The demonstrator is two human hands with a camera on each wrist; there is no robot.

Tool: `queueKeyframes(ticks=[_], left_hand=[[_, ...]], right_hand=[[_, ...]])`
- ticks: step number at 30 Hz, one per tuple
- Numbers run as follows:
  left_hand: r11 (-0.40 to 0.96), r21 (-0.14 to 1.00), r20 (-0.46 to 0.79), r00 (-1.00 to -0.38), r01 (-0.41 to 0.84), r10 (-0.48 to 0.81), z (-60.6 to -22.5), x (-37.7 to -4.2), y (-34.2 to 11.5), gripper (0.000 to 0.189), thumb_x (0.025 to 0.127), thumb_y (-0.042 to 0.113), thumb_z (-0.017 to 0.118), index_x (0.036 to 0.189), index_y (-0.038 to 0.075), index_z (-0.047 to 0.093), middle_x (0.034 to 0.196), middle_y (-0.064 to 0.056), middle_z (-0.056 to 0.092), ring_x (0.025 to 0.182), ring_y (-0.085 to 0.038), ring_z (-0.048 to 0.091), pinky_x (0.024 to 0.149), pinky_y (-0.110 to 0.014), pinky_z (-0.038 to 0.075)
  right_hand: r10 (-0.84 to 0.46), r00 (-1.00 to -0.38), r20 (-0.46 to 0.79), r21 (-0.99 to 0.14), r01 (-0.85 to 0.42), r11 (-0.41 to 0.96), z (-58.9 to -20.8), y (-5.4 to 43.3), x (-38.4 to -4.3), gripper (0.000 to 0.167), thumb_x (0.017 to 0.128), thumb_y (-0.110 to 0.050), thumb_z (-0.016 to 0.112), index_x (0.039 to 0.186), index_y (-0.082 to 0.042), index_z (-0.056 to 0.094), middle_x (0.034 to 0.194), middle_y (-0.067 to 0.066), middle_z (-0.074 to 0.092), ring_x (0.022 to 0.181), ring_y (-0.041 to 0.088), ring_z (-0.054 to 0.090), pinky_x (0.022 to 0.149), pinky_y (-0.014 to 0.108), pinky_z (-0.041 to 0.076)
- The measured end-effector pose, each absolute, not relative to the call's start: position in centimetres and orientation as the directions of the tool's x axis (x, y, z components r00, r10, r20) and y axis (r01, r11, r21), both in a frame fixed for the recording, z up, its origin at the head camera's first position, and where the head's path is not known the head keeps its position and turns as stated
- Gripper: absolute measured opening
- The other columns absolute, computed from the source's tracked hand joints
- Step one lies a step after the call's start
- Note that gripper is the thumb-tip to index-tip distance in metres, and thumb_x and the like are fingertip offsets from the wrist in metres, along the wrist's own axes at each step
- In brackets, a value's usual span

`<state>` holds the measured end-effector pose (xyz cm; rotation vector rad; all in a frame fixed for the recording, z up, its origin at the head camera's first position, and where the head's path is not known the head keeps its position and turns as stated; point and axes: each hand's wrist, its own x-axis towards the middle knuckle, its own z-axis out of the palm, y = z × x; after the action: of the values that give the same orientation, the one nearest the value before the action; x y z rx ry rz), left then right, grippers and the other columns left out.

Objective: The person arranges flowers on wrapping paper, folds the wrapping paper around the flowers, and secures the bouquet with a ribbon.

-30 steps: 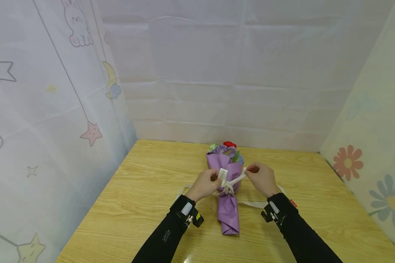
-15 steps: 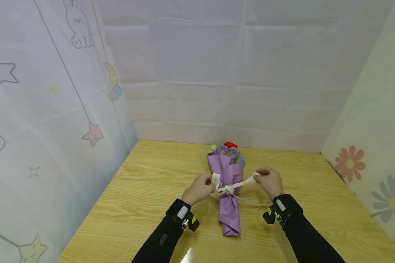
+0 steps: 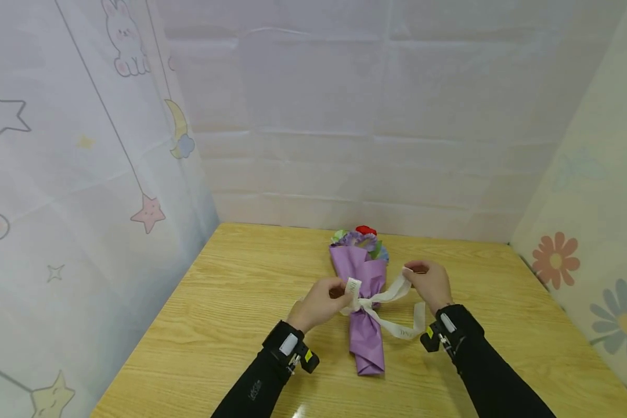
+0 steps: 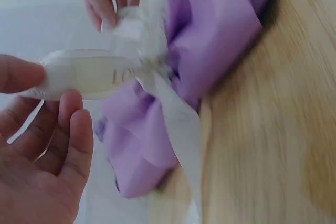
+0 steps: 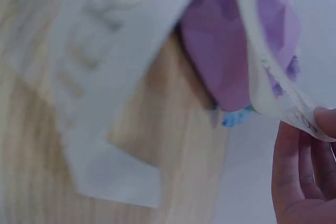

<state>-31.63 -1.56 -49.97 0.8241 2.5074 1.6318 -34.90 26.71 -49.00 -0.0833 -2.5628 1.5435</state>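
Note:
A bouquet wrapped in purple paper (image 3: 366, 342) lies on the wooden table, its flowers (image 3: 364, 237) toward the back. White ribbon (image 3: 392, 292) with printed letters is knotted round its middle. My left hand (image 3: 319, 303) pinches a ribbon loop between thumb and fingers, left of the knot; the left wrist view shows this loop (image 4: 86, 74) close up. To the right of the knot, my right hand (image 3: 429, 283) pinches another stretch of ribbon, raised above the table. A loose ribbon tail (image 3: 401, 331) trails from the knot toward the right wrist.
The wooden table (image 3: 214, 325) reaches to a pale curtain (image 3: 313, 174) at the back. Printed curtains (image 3: 83, 244) stand along the left and right sides. Both wrists carry black straps with small cameras.
My right hand has moved right, drawing its ribbon out from the knot. My left hand shifted left, then back toward the knot. The right-hand ribbon looks slacker than half a second ago.

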Motion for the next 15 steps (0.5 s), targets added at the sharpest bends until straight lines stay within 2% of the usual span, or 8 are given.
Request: queueKeyframes(ticks=[4,9,12,15], left_hand=[[0.244,0.836,0.283,-0.769,0.491,0.574,-49.4,-30.2,0.6,0.006,0.093,0.007,0.072,0.096,0.003,0.074,0.088,-0.002,0.07,0.078,-0.001,0.061,0.073,-0.021,0.053],[0.401,0.663,0.219,-0.676,0.632,0.704,-49.8,-28.6,3.4,0.011,0.091,0.011,0.076,0.101,0.006,0.078,0.09,0.005,0.07,0.076,0.006,0.058,0.069,-0.011,0.048],[0.461,0.604,0.137,-0.654,0.65,0.744,-50.1,-28.1,3.9,0.017,0.091,0.015,0.077,0.106,0.008,0.079,0.096,0.005,0.071,0.08,0.006,0.057,0.075,-0.01,0.044],[0.437,0.695,0.108,-0.684,0.57,0.721,-50.1,-28.3,3.6,0.018,0.093,0.013,0.074,0.108,0.005,0.077,0.096,0.005,0.071,0.078,0.005,0.058,0.073,-0.013,0.047]], right_hand=[[0.075,-0.99,0.122,-0.886,-0.074,0.459,-47.4,26.2,-35.1,0.035,0.101,-0.019,0.065,0.127,0.005,0.064,0.118,0.023,0.065,0.094,0.021,0.064,0.079,0.03,0.056],[0.024,-0.985,0.168,-0.904,-0.145,0.402,-46.4,25.8,-35.2,0.034,0.1,-0.017,0.067,0.125,0.006,0.062,0.116,0.025,0.065,0.091,0.015,0.065,0.081,0.036,0.058],[0.01,-0.985,0.173,-0.905,-0.155,0.395,-46.3,25.4,-35.1,0.034,0.099,-0.016,0.068,0.123,0.006,0.063,0.114,0.024,0.065,0.09,0.018,0.067,0.081,0.034,0.058],[0.006,-0.987,0.162,-0.898,-0.145,0.415,-46.1,25.2,-35.1,0.034,0.099,-0.018,0.07,0.122,0.005,0.064,0.113,0.022,0.066,0.092,0.023,0.069,0.084,0.034,0.056]])
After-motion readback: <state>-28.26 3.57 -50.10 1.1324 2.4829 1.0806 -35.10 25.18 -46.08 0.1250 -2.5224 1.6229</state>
